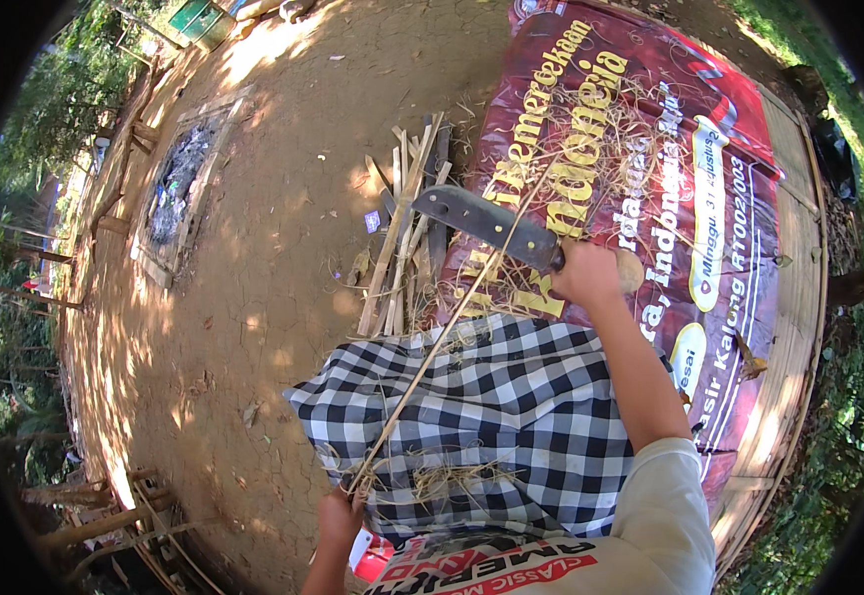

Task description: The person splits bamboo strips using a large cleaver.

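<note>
My right hand [587,273] is closed round the handle of a broad-bladed machete [461,214], its dark blade pointing left; the rounded wooden butt shows past the hand. A long thin bamboo strip [432,359] runs slantwise from my left hand [339,516], which is closed on its lower end, up across the blade. Whether the strip passes over the blade or bears on its edge, I cannot tell. Beneath the strip, a black-and-white checked cloth [541,402] covers my lap, with thin curled shavings [457,483] lying on it.
Split bamboo sticks [392,263] lie piled on the bare earth beyond the cloth. A dark red printed banner [640,129], strewn with shavings, spreads at the right over a bamboo platform [784,397]. A framed ash pit [179,178] is at the left, a green drum [199,22] far back.
</note>
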Demonstrator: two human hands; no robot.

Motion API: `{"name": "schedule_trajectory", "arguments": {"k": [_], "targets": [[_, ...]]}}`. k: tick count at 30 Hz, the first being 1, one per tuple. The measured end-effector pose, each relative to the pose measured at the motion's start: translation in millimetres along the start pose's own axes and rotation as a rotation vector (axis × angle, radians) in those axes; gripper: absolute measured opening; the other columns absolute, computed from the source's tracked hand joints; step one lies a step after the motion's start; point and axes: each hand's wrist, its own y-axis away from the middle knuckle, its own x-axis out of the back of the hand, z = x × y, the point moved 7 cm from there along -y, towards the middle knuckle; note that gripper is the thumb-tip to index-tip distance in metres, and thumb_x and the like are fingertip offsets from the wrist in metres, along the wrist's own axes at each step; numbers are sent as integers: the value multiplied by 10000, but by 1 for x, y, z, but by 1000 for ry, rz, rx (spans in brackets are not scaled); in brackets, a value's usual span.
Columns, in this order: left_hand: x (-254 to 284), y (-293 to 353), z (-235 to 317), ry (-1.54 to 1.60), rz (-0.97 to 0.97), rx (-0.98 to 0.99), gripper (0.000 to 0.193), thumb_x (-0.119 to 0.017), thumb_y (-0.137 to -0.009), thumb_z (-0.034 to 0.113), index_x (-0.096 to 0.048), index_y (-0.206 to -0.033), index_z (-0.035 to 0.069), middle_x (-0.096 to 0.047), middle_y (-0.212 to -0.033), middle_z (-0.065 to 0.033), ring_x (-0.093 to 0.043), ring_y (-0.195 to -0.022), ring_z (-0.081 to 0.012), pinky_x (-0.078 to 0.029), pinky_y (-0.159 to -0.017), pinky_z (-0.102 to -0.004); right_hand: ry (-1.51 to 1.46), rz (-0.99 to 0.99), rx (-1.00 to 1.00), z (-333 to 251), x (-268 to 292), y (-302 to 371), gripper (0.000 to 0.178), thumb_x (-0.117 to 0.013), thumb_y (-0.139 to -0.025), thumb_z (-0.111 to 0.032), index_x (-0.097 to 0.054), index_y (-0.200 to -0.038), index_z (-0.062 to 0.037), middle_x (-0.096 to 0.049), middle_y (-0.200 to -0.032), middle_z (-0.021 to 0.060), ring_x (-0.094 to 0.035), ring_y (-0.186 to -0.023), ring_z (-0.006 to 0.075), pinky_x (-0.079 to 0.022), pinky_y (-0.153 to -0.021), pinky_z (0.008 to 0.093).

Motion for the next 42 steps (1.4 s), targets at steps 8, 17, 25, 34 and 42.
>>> {"name": "schedule_trajectory", "arguments": {"k": [8, 17, 25, 34, 42], "targets": [[-3, 9, -22, 47, -41, 36, 191, -634, -882, 198, -667, -902, 11, -614, -622, -196, -629, -544, -340, -461, -508, -402, -48, 42, 362, -28, -4, 25, 240, -711, -657, -253, -614, -757, -57, -659, -713, 150, -663, -699, 333, -527, -647, 438], [-1, 11, -17, -12, -49, 98, 232, -637, -871, 193, -636, -783, -21, -598, -594, -196, -625, -548, -356, -460, -508, -411, -71, 94, 35, 5, -2, 12, 242, -700, -704, -274, -636, -792, -58, -676, -739, 149, -673, -696, 325, -538, -659, 434], [5, 16, -23, -45, -39, 113, 239, -635, -869, 226, -663, -798, -1, -611, -630, -208, -629, -587, -377, -471, -533, -425, 0, 82, 293, 9, 12, 2, 230, -699, -662, -234, -625, -788, -57, -677, -772, 138, -671, -704, 311, -536, -648, 428], [2, 7, -24, -35, -37, 125, 265, -654, -843, 209, -637, -735, -32, -559, -591, -247, -578, -541, -412, -432, -487, -438, -81, 65, 41, 30, 9, 11, 254, -698, -677, -267, -633, -799, -53, -673, -737, 148, -673, -712, 330, -535, -659, 434], [5, 12, -23, -79, 10, 60, 266, -643, -834, 191, -621, -716, -46, -557, -605, -259, -598, -567, -415, -427, -489, -437, 9, 112, 254, 31, 8, -3, 259, -703, -674, -283, -636, -793, -63, -681, -764, 142, -675, -716, 309, -529, -653, 413]]}}
